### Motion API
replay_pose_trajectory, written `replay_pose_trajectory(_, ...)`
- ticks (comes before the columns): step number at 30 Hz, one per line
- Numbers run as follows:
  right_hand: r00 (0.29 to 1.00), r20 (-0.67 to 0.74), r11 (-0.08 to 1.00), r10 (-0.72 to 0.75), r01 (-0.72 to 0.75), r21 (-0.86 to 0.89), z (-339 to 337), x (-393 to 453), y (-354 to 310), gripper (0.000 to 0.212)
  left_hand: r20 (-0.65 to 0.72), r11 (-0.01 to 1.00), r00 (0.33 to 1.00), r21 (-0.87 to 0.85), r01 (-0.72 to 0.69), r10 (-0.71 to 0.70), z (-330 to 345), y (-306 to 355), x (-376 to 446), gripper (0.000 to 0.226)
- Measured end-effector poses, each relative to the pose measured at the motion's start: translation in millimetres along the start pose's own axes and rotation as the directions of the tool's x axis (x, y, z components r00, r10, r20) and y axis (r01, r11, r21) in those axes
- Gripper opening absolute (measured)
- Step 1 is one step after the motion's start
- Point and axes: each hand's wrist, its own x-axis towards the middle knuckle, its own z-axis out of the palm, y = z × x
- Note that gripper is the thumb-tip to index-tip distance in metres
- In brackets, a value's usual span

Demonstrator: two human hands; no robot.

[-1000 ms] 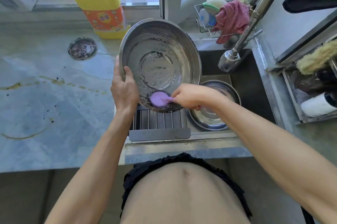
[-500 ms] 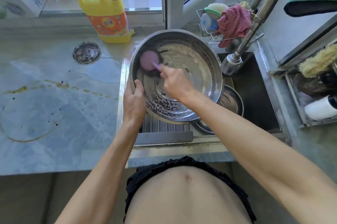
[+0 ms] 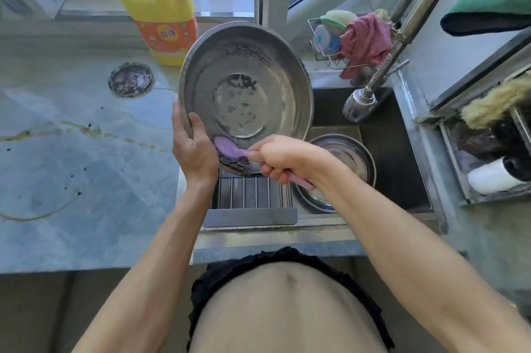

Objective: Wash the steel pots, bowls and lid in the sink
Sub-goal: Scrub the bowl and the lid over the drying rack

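Observation:
A large steel bowl is tilted up over the sink's left side, its soapy inside facing me. My left hand grips its near left rim, thumb inside. My right hand holds the handle of a purple scrub brush, whose dark scouring head presses against the bowl's lower inner wall right beside my left thumb. A smaller steel bowl sits down in the sink, partly hidden by my right forearm.
A ribbed drain rack spans the sink's near left. The spring faucet hangs over the basin. A yellow detergent bottle and a round lid stand on the stained counter. A wire caddy with a pink cloth sits behind.
The brush swept from the bowl's upper left wall down to its lower rim. The bowl tipped more upright toward the window.

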Motion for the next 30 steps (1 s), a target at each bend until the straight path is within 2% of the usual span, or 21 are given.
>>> replay_pose_trajectory(1,1.0,-0.018,1.0,-0.005,0.005,0.024,0.5,1.6,2.6,0.033,0.001,1.0,1.0,-0.016,-0.009,0.009,0.7,-3.8,-3.4,0.045)
replay_pose_trajectory(3,0.995,-0.1,0.984,0.013,-0.03,-0.173,-7.4,1.2,10.1,0.035,0.002,0.999,1.0,-0.033,-0.013,0.013,-0.9,-7.0,-6.5,0.045)
replay_pose_trajectory(5,0.968,-0.248,0.867,0.026,-0.145,-0.476,-21.7,-1.2,22.5,0.035,0.002,0.999,1.0,-0.031,-0.021,0.021,-4.8,-11.1,-4.4,0.045)
replay_pose_trajectory(7,0.904,-0.427,0.746,0.001,-0.286,-0.602,-29.8,-7.1,33.3,0.028,0.027,0.999,0.999,-0.013,-0.035,0.035,-4.8,-15.2,-3.1,0.047)
replay_pose_trajectory(8,0.893,-0.45,0.725,-0.026,-0.293,-0.623,-26.0,-8.8,34.2,0.028,0.045,0.999,0.998,-0.002,-0.047,0.047,-2.1,-14.9,-4.5,0.048)
replay_pose_trajectory(9,0.91,-0.41,0.731,-0.068,-0.234,-0.641,-17.0,-9.1,31.2,0.027,0.056,0.998,0.997,0.003,-0.059,0.058,0.7,-14.1,-6.3,0.049)
replay_pose_trajectory(12,0.958,-0.218,0.839,-0.187,0.04,-0.543,13.6,-6.4,23.9,0.017,0.049,0.999,0.998,0.001,-0.043,0.043,11.4,-13.1,-6.1,0.05)
replay_pose_trajectory(13,0.955,-0.216,0.853,-0.204,0.065,-0.518,17.4,-6.2,25.8,0.018,0.046,0.999,0.998,-0.009,-0.031,0.031,11.2,-15.1,-3.9,0.05)
replay_pose_trajectory(16,0.909,-0.377,0.831,-0.176,-0.068,-0.553,5.6,-4.0,48.4,0.024,0.031,0.999,0.999,-0.024,0.027,-0.026,0.6,-19.2,0.7,0.046)
replay_pose_trajectory(18,0.829,-0.532,0.875,-0.169,-0.123,-0.469,-3.7,-4.4,72.0,0.028,0.032,0.996,0.996,0.008,0.084,-0.085,-4.7,-22.3,3.6,0.042)
replay_pose_trajectory(20,0.738,-0.648,0.951,-0.187,-0.028,-0.307,-5.2,-4.0,84.9,0.026,0.022,0.983,0.984,0.058,0.176,-0.178,-8.1,-27.2,7.4,0.04)
replay_pose_trajectory(22,0.707,-0.699,0.989,-0.11,0.008,-0.147,-1.5,-3.8,84.6,0.034,-0.001,0.954,0.958,0.093,0.285,-0.286,-8.7,-27.9,9.6,0.038)
replay_pose_trajectory(24,0.712,-0.701,0.999,0.037,-0.005,0.048,3.3,1.0,81.1,0.048,0.033,0.881,0.88,0.038,0.472,-0.473,-7.7,-27.8,11.3,0.031)
replay_pose_trajectory(26,0.721,-0.681,0.969,0.13,0.053,0.241,3.6,10.1,78.9,0.042,0.15,0.773,0.763,0.013,0.634,-0.628,-6.9,-24.2,8.2,0.025)
replay_pose_trajectory(27,0.724,-0.669,0.948,0.169,0.068,0.312,1.4,12.5,75.9,0.03,0.204,0.75,0.73,0.034,0.661,-0.653,-7.3,-24.7,6.7,0.025)
replay_pose_trajectory(28,0.726,-0.657,0.928,0.204,0.071,0.366,-1.2,15.5,71.8,0.019,0.24,0.757,0.725,0.072,0.65,-0.645,-10.1,-24.7,9.0,0.03)
replay_pose_trajectory(29,0.728,-0.646,0.912,0.231,0.07,0.404,-5.0,17.9,71.3,0.014,0.265,0.784,0.74,0.144,0.604,-0.619,-11.0,-28.3,11.2,0.039)
replay_pose_trajectory(30,0.724,-0.643,0.901,0.248,0.071,0.427,-7.7,17.8,70.1,0.015,0.268,0.824,0.784,0.281,0.493,-0.56,-12.2,-29.9,15.3,0.055)
